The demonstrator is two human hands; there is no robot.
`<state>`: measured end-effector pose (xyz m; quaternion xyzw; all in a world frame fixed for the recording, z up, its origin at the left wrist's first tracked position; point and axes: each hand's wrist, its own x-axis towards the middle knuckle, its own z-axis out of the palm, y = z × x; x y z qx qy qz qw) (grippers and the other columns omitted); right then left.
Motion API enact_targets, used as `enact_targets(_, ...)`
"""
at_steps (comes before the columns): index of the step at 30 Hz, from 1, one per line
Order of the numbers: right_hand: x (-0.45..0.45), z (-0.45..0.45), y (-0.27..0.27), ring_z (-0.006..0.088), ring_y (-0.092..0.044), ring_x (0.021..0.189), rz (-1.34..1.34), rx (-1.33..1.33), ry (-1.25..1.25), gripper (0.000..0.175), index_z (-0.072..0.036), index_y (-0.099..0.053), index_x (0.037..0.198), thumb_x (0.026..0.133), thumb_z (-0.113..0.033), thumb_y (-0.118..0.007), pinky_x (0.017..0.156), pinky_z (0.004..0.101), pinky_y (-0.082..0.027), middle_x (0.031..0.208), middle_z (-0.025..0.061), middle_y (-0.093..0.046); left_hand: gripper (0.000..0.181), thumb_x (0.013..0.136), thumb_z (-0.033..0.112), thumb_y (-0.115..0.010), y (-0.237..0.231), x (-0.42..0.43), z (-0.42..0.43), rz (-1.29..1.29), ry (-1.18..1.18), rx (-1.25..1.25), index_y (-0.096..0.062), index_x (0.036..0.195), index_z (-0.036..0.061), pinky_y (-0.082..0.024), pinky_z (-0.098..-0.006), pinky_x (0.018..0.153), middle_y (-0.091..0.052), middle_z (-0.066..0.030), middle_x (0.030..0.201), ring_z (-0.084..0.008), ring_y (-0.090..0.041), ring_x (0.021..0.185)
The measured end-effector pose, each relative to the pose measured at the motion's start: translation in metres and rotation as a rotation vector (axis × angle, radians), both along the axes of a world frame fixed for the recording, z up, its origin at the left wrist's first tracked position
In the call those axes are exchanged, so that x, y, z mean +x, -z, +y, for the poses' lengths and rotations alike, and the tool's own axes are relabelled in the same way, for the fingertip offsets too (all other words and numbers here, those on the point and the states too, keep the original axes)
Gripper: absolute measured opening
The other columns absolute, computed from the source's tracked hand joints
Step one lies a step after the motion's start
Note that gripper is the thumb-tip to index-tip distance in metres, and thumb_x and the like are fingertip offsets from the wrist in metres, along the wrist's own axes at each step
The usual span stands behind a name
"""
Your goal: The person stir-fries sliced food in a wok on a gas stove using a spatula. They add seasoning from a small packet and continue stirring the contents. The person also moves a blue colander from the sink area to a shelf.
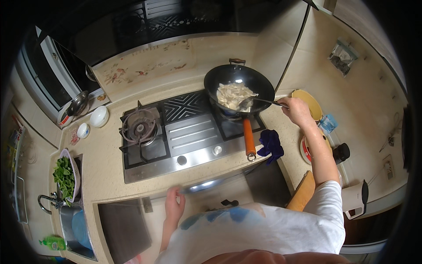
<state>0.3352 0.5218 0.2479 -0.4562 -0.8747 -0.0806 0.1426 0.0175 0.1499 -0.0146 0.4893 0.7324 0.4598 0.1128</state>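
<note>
My right hand [297,110] grips the handle of a metal spatula [263,100], its blade down among pale sliced pieces of food [235,94] in a black wok [260,81]. The wok sits on the right burner of a gas cooktop [194,132]. Its orange handle [249,137] points towards me, with a small wooden grip at the far rim. Low in front of the counter edge hangs my left hand [175,201], slightly blurred. It appears to hold nothing; its fingers are loosely curled, with a gap beside the thumb.
A dark blue cloth [271,147] lies right of the wok handle. The left burner [140,128] bears no pan. Leafy greens [64,178] fill a basket by the sink [74,231]. White bowls [99,116] stand back left; a yellow dish [307,104] and dark-lidded jar [341,153] are at right.
</note>
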Motion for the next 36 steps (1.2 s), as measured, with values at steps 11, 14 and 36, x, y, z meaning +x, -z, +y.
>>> enact_targets(11, 0.01, -0.008, -0.015, 0.0341, -0.067, 0.088, -0.032, 0.017, 0.017, 0.027, -0.009, -0.072, 0.104, 0.078, -0.007, -0.066, 0.079, 0.0422, -0.053, 0.093, 0.0146, -0.071, 0.033, 0.081, -0.003, -0.064, 0.005, -0.016, 0.012, -0.048, 0.038, 0.03, -0.057, 0.112, 0.0033, -0.05, -0.0378, 0.074, -0.058, -0.015, 0.101, -0.0275, -0.06, 0.079)
enact_targets(14, 0.01, -0.002, -0.009, 0.035, -0.067, 0.088, 0.01, 0.026, 0.042, 0.026, -0.01, -0.072, 0.104, 0.078, -0.009, -0.067, 0.079, 0.0429, -0.053, 0.093, 0.0147, -0.071, 0.033, 0.081, -0.003, -0.063, 0.002, -0.015, 0.017, -0.023, 0.054, 0.011, -0.057, 0.112, 0.0034, -0.05, -0.0381, 0.075, -0.058, -0.0154, 0.102, -0.0279, -0.06, 0.081)
enact_targets(36, -0.001, 0.015, -0.021, 0.0334, -0.064, 0.077, -0.185, 0.256, -0.145, 0.031, -0.014, -0.071, 0.107, 0.078, -0.004, -0.063, 0.069, 0.0428, -0.052, 0.081, 0.0125, -0.063, 0.034, 0.082, -0.001, -0.064, -0.003, -0.011, 0.016, -0.006, 0.077, -0.02, -0.056, 0.115, 0.0026, -0.049, -0.0371, 0.073, -0.056, -0.0153, 0.104, -0.0267, -0.058, 0.079)
